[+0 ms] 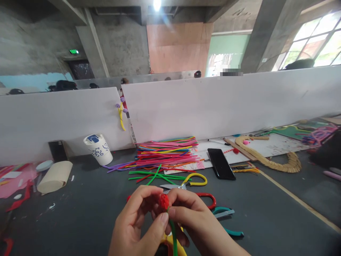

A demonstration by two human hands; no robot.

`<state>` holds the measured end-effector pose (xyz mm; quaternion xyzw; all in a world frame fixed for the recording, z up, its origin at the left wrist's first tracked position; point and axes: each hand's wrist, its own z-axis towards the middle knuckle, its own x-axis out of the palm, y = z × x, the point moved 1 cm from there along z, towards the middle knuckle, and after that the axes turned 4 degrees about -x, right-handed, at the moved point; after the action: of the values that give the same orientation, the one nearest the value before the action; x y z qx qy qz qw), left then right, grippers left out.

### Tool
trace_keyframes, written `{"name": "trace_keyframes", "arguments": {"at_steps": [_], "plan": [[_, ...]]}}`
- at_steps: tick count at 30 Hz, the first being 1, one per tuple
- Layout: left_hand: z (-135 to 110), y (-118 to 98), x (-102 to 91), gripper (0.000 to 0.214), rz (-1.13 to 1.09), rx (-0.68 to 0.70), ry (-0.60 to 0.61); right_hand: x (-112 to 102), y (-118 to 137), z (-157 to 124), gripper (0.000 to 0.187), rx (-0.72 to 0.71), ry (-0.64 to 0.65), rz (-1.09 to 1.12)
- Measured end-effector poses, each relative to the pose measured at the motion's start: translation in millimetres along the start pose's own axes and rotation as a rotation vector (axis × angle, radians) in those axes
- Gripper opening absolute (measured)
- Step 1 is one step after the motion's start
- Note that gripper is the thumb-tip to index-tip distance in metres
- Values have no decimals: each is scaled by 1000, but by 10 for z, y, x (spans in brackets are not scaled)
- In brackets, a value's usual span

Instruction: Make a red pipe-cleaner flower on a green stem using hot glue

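Between my two hands, low in the middle of the head view, is a red craft flower (164, 202) on a green pipe-cleaner stem (174, 237). My left hand (140, 220) has its thumb and fingers closed around the left side of the flower, the thumb at its base. My right hand (193, 218) pinches the flower and the top of the stem from the right. Just beyond my hands lie scissors with yellow and red handles (195, 179). Teal-handled pliers or cutters (223, 213) lie partly behind my right hand. Something yellow below the hands is mostly hidden.
A pile of coloured pipe cleaners (166, 153) lies ahead, green ones (157, 175) in front. A black phone (221, 163) rests to its right. At left stand a white paper cup (98, 149) and a paper roll (55, 177). White partition boards (226, 106) line the table's back.
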<state>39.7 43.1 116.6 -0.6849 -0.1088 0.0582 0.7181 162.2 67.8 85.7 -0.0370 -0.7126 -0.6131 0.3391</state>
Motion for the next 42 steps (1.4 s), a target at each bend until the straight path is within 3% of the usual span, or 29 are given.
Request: {"name": "trace_keyframes", "arguments": {"at_steps": [3, 9, 26, 42], "plan": [[24, 21, -12, 20, -61, -69, 50, 0, -17, 17, 17, 10, -12, 8], [96, 86, -20, 22, -222, -159, 121, 30, 5, 23, 34, -40, -88, -113], [22, 49, -35, 14, 6, 113, -51, 7, -65, 21, 26, 14, -37, -76], [-16, 50, 10, 17, 8, 165, -94, -9, -65, 32, 24, 30, -8, 1]]}}
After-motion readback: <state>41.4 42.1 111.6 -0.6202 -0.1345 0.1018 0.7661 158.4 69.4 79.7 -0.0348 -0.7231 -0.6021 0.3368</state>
